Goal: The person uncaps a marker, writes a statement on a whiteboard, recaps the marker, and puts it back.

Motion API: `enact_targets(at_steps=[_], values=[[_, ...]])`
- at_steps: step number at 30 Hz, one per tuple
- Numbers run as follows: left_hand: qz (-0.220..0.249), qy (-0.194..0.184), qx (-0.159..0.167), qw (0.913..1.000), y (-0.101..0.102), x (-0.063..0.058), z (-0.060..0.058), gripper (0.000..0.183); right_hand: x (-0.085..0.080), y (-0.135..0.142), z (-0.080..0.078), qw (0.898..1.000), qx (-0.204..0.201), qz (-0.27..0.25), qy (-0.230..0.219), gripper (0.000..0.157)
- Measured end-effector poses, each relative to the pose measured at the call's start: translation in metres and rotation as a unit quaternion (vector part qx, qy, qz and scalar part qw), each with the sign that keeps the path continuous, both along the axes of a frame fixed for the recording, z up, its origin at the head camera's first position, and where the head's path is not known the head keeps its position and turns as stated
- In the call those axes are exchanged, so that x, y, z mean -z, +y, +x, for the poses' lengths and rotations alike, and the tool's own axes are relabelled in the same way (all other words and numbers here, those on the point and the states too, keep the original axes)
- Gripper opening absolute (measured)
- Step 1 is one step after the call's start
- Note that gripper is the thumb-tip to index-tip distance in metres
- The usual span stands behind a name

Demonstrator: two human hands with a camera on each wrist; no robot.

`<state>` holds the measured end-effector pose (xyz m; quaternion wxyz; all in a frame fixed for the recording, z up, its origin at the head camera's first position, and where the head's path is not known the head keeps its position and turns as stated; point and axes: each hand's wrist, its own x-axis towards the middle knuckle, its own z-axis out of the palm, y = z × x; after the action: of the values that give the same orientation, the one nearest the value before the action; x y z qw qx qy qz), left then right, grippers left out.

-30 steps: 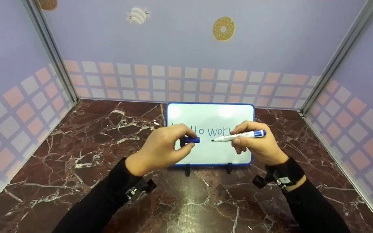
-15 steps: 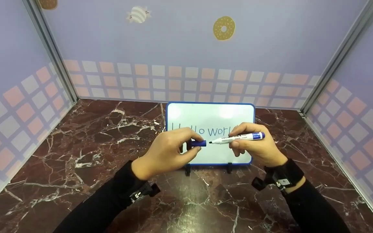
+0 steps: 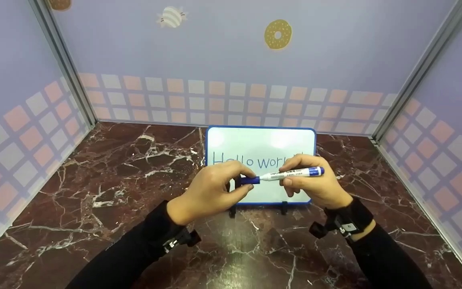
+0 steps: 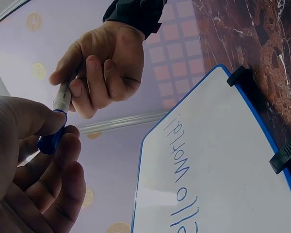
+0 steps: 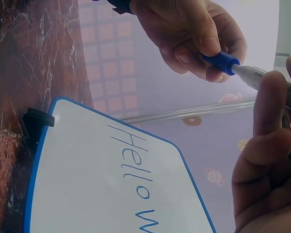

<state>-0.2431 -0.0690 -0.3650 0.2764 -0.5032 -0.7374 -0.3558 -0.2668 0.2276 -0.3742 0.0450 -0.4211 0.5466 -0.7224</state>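
Observation:
My left hand [image 3: 213,190] pinches a blue marker cap [image 3: 251,180] between thumb and index finger. In my right hand [image 3: 315,182] is a white whiteboard marker [image 3: 291,174] with a blue end, held level by thumb and fingers. The marker's tip sits inside the mouth of the cap, and in the right wrist view a bit of the pale neck [image 5: 237,69] still shows between cap and barrel. Behind both hands stands a blue-framed whiteboard [image 3: 263,140] with "Hello world" in blue handwriting, partly hidden by the hands in the head view.
Black feet [image 3: 284,207] hold up the board's lower edge on a dark red marbled table [image 3: 134,168]. Lilac walls [image 3: 223,48] with pink and white checks enclose the back and both sides.
The left hand has moved right with the cap, and the marker has shifted slightly left. The gap between them has closed, with the marker's tip now in the cap.

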Motion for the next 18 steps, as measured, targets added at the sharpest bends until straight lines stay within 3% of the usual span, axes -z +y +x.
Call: enact_targets(at_steps=[7, 13, 18], values=[[0.021, -0.028, 0.018, 0.9992, 0.0031, 0.0005, 0.0019, 0.017, 0.0009, -0.0015, -0.0010, 1.000, -0.024, -0.003, 0.017, 0.023], [0.028, -0.024, 0.008, 0.9993, 0.0034, 0.0019, 0.0016, 0.017, 0.0016, -0.0013, -0.0048, 0.996, -0.068, -0.005, 0.056, 0.024], [0.029, -0.021, 0.009, 0.9993, 0.0020, 0.0007, -0.0003, 0.017, 0.0016, 0.0008, -0.0045, 0.996, -0.047, 0.018, 0.076, 0.027]])
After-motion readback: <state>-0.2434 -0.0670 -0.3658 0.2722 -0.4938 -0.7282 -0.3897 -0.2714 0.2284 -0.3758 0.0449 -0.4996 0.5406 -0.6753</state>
